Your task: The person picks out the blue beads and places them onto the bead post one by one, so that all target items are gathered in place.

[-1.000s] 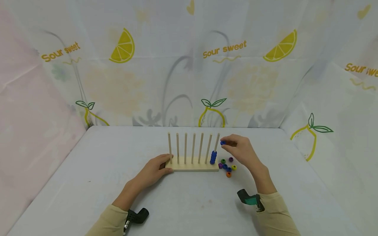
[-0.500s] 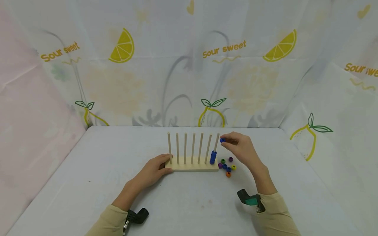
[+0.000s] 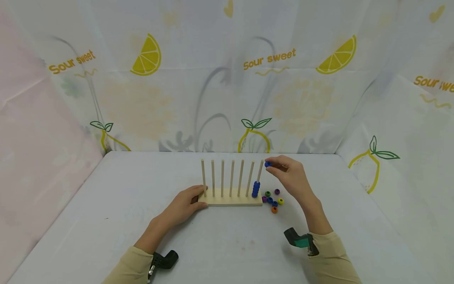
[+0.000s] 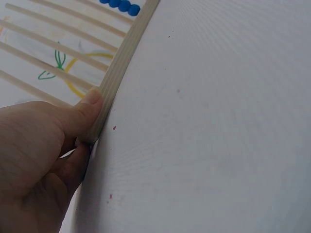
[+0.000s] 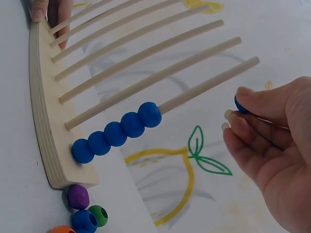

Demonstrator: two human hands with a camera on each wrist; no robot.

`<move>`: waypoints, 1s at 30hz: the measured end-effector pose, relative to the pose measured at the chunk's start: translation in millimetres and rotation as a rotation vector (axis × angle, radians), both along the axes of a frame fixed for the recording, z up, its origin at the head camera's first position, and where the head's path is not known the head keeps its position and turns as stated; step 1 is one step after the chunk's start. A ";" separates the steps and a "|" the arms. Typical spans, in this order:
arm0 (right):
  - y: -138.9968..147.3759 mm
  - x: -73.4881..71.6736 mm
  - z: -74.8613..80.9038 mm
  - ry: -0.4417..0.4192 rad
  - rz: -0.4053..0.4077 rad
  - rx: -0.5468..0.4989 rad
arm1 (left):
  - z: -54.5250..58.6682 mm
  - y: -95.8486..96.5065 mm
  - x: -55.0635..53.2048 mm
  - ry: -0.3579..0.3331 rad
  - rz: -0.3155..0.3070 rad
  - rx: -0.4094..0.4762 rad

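Observation:
A wooden peg rack (image 3: 232, 202) stands on the white table with a row of upright pegs. Its rightmost peg carries a stack of several blue beads (image 5: 115, 133); the other pegs hold none. My left hand (image 3: 183, 203) grips the left end of the base, with the thumb (image 4: 91, 99) on its front edge. Between thumb and fingertips, my right hand (image 3: 292, 177) pinches a single blue bead (image 3: 268, 164). That bead is just right of the rightmost peg's top, apart from it, and largely covered by the thumb in the right wrist view.
Loose beads lie by the rack's right end: an orange bead (image 3: 274, 210), a yellow bead (image 3: 281, 201), a green bead (image 3: 267, 193), purple ones and blue ones. A printed cloth (image 3: 191, 98) hangs behind the table.
My right hand has risen with the pinched blue bead, up to about the height of the rightmost peg's top. The left hand, rack and loose beads stay as they were.

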State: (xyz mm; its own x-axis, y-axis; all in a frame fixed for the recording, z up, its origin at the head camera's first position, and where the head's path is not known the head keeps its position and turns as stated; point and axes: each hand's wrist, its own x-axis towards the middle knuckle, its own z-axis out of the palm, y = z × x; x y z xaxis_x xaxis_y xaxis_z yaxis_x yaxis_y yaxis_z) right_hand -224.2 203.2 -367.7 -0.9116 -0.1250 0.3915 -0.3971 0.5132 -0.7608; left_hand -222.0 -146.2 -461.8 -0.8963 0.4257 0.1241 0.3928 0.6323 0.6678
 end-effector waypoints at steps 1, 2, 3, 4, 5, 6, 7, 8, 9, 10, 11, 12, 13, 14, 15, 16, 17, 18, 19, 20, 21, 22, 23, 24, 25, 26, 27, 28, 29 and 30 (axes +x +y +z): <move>-0.6 0.1 0.1 0.002 0.000 -0.008 | 0.2 0.0 0.2 0.001 0.000 -0.002; -1.2 0.4 0.4 0.004 -0.002 -0.018 | 0.4 0.0 0.3 0.001 0.000 -0.003; -1.8 0.7 0.7 0.006 -0.003 -0.030 | 0.7 0.0 0.5 0.003 0.000 -0.004; -2.4 1.2 1.3 0.009 -0.005 -0.039 | 1.0 0.1 0.7 0.003 0.000 -0.004; -3.0 1.6 2.0 0.014 -0.008 -0.047 | 1.3 0.1 0.9 0.006 0.000 -0.006; -3.3 1.8 2.5 0.021 -0.008 -0.050 | 1.5 0.0 1.1 0.007 0.001 -0.006; -3.5 2.0 3.0 0.026 -0.008 -0.054 | 1.7 0.1 1.3 0.008 0.000 -0.008; -3.7 2.4 3.8 0.031 -0.009 -0.058 | 1.9 0.2 1.4 0.008 0.000 -0.008; -3.7 2.5 4.5 0.036 -0.008 -0.060 | 2.0 0.3 1.4 0.010 -0.001 -0.008; -3.9 2.6 5.3 0.043 -0.005 -0.061 | 2.0 0.3 1.5 0.011 -0.003 -0.010; -4.0 2.5 5.9 0.048 0.002 -0.063 | 2.0 0.5 1.4 0.010 -0.002 -0.011; -4.2 2.4 6.7 0.052 0.009 -0.067 | 1.9 0.6 1.3 0.008 -0.002 -0.011; -4.6 2.4 7.5 0.056 0.015 -0.073 | 1.9 0.8 1.2 0.007 -0.001 -0.011; -5.0 2.3 8.2 0.061 0.019 -0.076 | 1.8 1.0 1.0 0.006 -0.004 -0.011; -5.4 2.1 8.8 0.065 0.024 -0.078 | 1.7 1.1 0.8 0.007 -0.006 -0.012; -6.0 2.0 9.3 0.068 0.029 -0.080 | 1.7 1.3 0.7 0.006 -0.006 -0.013; -6.6 1.8 9.8 0.070 0.033 -0.083 | 1.7 1.3 0.6 0.004 -0.005 -0.013; -7.2 2.1 10.6 0.072 0.032 -0.084 | 1.8 1.4 0.5 0.004 -0.006 -0.012; -7.5 2.0 10.9 0.076 0.031 -0.083 | 1.7 1.4 0.5 0.004 -0.007 -0.012; -8.0 2.3 11.5 0.077 0.030 -0.084 | 1.6 1.3 0.4 0.004 -0.008 -0.011; -8.5 2.6 12.2 0.079 0.029 -0.087 | 1.6 1.3 0.6 0.006 -0.009 -0.012; -8.9 2.9 12.8 0.081 0.028 -0.091 | 1.8 1.4 0.7 0.006 -0.009 -0.010; -9.2 3.3 13.6 0.085 0.027 -0.094 | 1.7 1.2 0.7 0.006 -0.008 -0.008; -9.4 3.6 14.3 0.091 0.026 -0.097 | 1.8 1.1 0.8 0.005 -0.007 -0.006; -9.6 3.8 14.7 0.097 0.027 -0.100 | 1.9 1.0 0.9 0.005 -0.006 -0.006; -9.9 4.2 15.4 0.102 0.027 -0.103 | 1.7 0.9 0.9 0.007 -0.006 -0.006; -10.2 4.4 16.0 0.109 0.026 -0.102 | 1.6 0.8 0.9 0.010 -0.007 -0.007; -10.4 4.8 16.5 0.115 0.026 -0.101 | 1.5 0.5 0.8 0.009 -0.006 -0.005; -10.6 5.3 17.1 0.121 0.026 -0.100 | 1.3 0.2 0.6 0.008 -0.005 -0.004; -11.0 5.8 17.7 0.126 0.025 -0.097 | 1.4 0.1 0.4 0.006 -0.004 -0.005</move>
State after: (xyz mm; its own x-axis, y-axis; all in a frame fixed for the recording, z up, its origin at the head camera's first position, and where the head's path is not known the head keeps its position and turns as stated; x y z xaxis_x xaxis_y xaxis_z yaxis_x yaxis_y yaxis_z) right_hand -218.4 192.2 -350.0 -0.8516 -0.1029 0.5140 -0.5043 0.4283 -0.7498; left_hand -221.6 -146.2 -460.4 -0.8937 0.4303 0.1270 0.3993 0.6342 0.6621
